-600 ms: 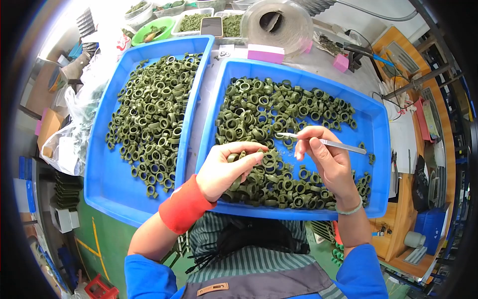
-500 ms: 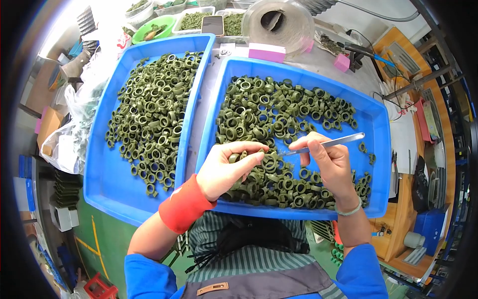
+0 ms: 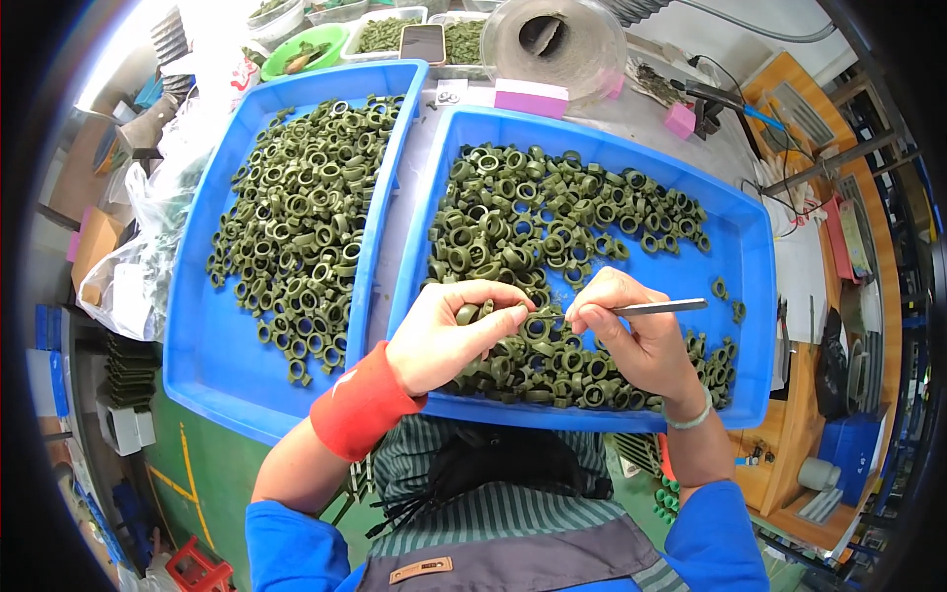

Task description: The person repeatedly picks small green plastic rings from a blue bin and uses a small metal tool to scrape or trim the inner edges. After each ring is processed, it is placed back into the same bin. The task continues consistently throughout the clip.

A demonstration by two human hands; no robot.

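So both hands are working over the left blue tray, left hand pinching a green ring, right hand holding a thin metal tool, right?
Not quite: the head view shows both over the right blue tray. The left hand pinches a green ring; the right hand holds the thin metal tool.

The rings point(image 3: 513, 227) look like matt olive plastic; the trays point(image 3: 750, 247) are smooth, glossy blue plastic; the tool point(image 3: 659, 307) is shiny metal; the wristband point(image 3: 360, 405) is red cloth.

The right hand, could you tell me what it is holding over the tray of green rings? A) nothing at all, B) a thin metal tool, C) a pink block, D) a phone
B: the right hand pinches a thin metal tool whose shaft sticks out to the right, above the green rings in the right blue tray.
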